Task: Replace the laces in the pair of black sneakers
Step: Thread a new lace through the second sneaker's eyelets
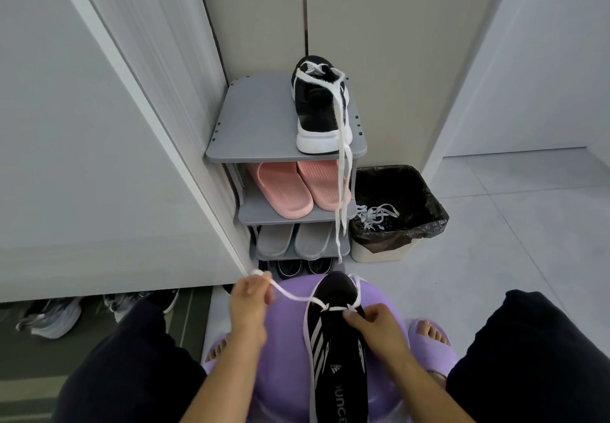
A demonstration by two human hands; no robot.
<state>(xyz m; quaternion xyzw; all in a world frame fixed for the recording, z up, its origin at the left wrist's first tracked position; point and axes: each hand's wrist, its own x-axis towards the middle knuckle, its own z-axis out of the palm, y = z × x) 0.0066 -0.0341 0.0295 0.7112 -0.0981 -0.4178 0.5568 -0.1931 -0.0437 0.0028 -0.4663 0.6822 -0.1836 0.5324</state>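
White walls and a pale tiled floor make a small corner. On the left, a tall white cupboard door (pixel 99 125) stands above some shoes on the floor. Next comes a grey plastic shoe rack (pixel 260 119). On its top shelf sits 1 black sneaker with a white sole (pixel 318 106). A long loose white lace (pixel 340 172) hangs from it, down past the pink rubber slippers (pixel 284 188) and the grey slippers (pixel 297 239). Beside the rack is a cream bin with a black bag (pixel 379 252). A bunch of tangled white laces (pixel 376 214) lies in it, most likely the old ones.

Lower down, the left hand (pixel 247 304) has its fingers curled round a fresh white lace (pixel 290 294) and holds it out to the side. That lace runs to the second black sneaker with silver stripes (pixel 340 340), which lies on a round purple seat (pixel 287 340) between the knees. The right hand (pixel 369 323) pinches the lace at the holes near the toe.

I think the old laces are out. The rack sneaker has a new lace but is not tied. The held sneaker has only its first 2 holes done, so the other holes and both bows are left.
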